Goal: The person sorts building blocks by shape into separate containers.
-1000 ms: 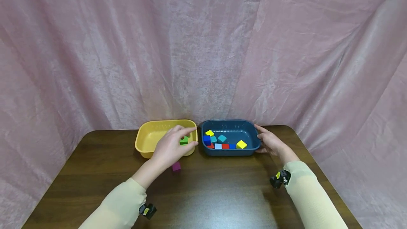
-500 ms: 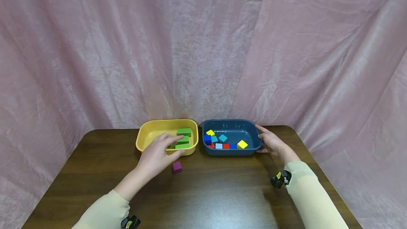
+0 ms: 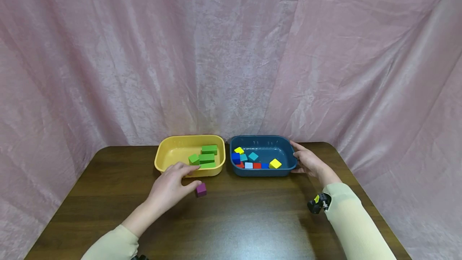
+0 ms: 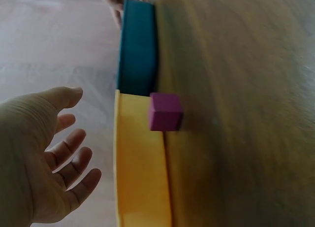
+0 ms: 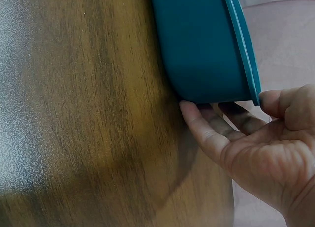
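My left hand (image 3: 170, 184) hovers just in front of the yellow tray, thumb and fingers spread apart with nothing between them. Beside its thumb tip a purple cube (image 3: 201, 189) sits on the table; in the left wrist view the cube (image 4: 165, 112) stands apart from the hand (image 4: 47, 153). Several green blocks (image 3: 207, 158) lie in the right half of the yellow tray (image 3: 164, 147). At the right end of the dark blue tray (image 3: 262, 173), my right hand (image 3: 309, 163) touches the wall with fairly straight fingers, as the right wrist view also shows the hand (image 5: 266, 143).
Inside the blue tray are several small cubes, among them a yellow cube (image 3: 275, 163), a teal cube (image 3: 253, 157) and a red cube (image 3: 257, 165). Both trays stand side by side near the back edge of the brown wooden table (image 3: 245, 220). A pink curtain (image 3: 231, 59) hangs behind.
My left hand has drawn back from above the yellow tray, down and to the left, towards the purple cube, uncovering the green blocks. The right hand stays at the blue tray.
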Available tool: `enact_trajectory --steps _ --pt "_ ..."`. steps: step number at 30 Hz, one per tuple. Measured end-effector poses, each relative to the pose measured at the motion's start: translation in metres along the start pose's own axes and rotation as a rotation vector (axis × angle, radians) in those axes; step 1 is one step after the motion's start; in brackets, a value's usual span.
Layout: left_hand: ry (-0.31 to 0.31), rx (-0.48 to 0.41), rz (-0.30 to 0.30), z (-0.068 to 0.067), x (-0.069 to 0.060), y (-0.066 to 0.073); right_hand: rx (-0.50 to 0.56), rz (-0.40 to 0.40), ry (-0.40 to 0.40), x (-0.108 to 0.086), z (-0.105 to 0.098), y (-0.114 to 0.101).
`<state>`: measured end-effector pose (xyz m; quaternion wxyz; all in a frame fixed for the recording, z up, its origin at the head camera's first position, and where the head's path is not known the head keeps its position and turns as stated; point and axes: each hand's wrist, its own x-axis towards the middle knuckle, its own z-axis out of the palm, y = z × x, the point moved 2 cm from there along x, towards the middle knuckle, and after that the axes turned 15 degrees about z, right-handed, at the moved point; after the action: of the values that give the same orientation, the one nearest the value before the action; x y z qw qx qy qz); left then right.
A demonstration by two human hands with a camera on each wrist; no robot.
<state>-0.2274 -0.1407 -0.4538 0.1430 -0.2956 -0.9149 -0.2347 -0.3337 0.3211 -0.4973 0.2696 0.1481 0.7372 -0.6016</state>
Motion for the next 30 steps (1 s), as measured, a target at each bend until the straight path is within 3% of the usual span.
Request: enact_trajectory --steps 13,30 --pt "-0.101 0.033 -0.05 0.025 -0.015 -0.011 -0.001 0.005 0.005 0.0 0.001 0.001" --pt "-0.153 0.045 -0.103 0.044 -0.02 -0.022 0.005 0.005 0.01 0.0 0.001 0.0"
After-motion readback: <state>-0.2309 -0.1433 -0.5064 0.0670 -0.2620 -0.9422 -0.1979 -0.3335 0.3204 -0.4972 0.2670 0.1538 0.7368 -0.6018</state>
